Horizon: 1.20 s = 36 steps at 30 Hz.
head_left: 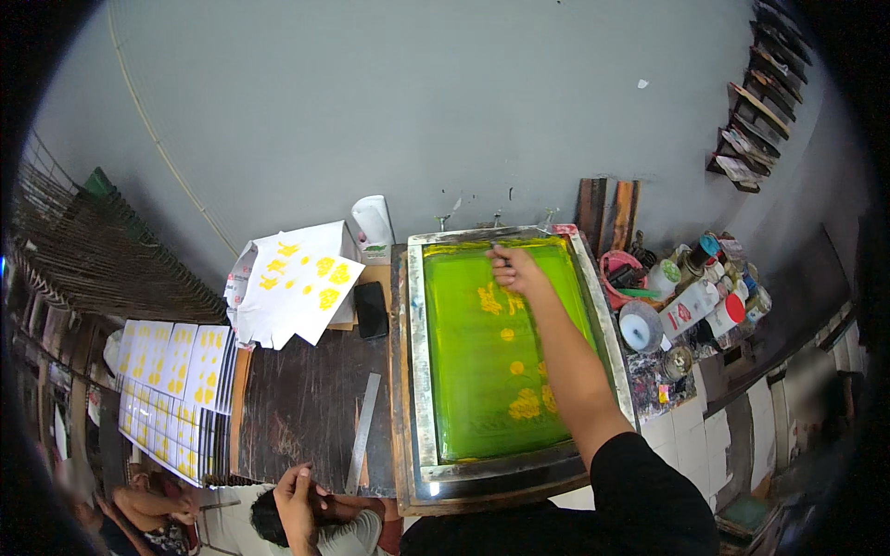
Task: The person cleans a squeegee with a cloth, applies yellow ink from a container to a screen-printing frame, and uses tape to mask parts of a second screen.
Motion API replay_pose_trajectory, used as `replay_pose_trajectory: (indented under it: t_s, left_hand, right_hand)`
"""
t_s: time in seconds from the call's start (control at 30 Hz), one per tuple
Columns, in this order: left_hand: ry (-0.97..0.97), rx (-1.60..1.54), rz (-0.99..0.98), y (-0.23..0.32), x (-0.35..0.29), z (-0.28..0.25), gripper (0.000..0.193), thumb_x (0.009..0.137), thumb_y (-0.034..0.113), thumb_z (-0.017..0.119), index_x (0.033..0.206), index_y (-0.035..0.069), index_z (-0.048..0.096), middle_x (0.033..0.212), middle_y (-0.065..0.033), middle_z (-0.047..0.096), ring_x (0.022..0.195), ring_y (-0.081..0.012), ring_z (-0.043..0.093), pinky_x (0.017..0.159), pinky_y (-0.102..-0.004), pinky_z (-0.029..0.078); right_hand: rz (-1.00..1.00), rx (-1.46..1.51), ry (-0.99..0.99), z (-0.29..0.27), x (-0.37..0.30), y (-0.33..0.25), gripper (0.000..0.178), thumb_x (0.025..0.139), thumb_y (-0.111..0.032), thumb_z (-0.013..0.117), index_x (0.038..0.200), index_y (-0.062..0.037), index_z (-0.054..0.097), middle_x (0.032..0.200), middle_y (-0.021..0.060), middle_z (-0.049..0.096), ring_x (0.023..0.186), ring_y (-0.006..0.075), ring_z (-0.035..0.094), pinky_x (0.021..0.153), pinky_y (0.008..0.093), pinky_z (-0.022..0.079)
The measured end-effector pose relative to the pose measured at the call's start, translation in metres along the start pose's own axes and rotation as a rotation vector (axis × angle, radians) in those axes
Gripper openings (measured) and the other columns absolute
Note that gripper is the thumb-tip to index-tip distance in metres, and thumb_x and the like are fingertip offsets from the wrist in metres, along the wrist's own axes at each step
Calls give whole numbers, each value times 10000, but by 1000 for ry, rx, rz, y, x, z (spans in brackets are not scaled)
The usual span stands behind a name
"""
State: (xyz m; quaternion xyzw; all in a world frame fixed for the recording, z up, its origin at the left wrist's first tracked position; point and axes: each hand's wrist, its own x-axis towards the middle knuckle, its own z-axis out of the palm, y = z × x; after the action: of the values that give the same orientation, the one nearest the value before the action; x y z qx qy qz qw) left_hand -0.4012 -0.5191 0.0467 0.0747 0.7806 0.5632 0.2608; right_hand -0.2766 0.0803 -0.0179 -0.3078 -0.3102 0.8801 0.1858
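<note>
Head view, green screen (468, 371) under right hand (514, 270), left hand (298, 505) apart

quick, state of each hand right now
Left hand: loosely curled, nothing visible in it.
Right hand: curled over green screen; can't tell if holding anything.

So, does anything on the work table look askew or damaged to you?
Yes, slightly: the printed white paper, far left on the table, lies slanted, and its near edge is jagged; I cannot tell whether it is torn. Yellow smears mark the far edge of the green screen, near the right hand.
</note>
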Motion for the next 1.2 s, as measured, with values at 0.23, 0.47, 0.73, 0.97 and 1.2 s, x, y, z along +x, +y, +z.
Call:
replay_pose_trajectory:
  t_s: [0.23,0.47,0.73,0.97,1.2]
  left_hand:
    - [-22,53,-11,11,5,21,319,1010,229,589,1122,-64,649,648,-83,615,483,-133,545,447,-265,431]
    - [-231,29,76,39,14,73,340,1002,246,605,1150,-58,646,665,-92,635,497,-141,560,477,-274,445]
    - [-205,57,50,32,6,87,343,1010,257,580,1135,-51,665,658,-87,635,490,-141,567,469,-277,453]
    - [-282,35,86,40,5,111,340,1010,243,596,1161,-56,655,680,-97,656,491,-124,568,472,-264,429]
    - [-273,54,101,47,-10,121,316,1006,227,595,1144,-49,664,681,-92,653,505,-121,573,483,-264,442]
  right_hand:
    - [-163,96,72,-48,-65,-17,246,1064,-252,446,1080,-26,542,702,8,484,411,83,299,360,256,229]
    - [-608,-13,919,-80,-30,-34,223,1009,-255,439,901,-83,531,619,13,456,398,118,355,336,290,255]
    - [-548,92,633,-80,-48,-24,176,993,-213,431,889,-96,514,598,5,426,396,110,338,338,285,244]
    - [-463,154,535,-89,-59,-30,93,959,-159,466,936,-93,527,628,-18,423,420,92,305,355,276,225]
    - [-516,50,430,-61,-72,-29,119,960,-141,537,1063,-81,538,741,66,588,459,138,459,384,307,343]
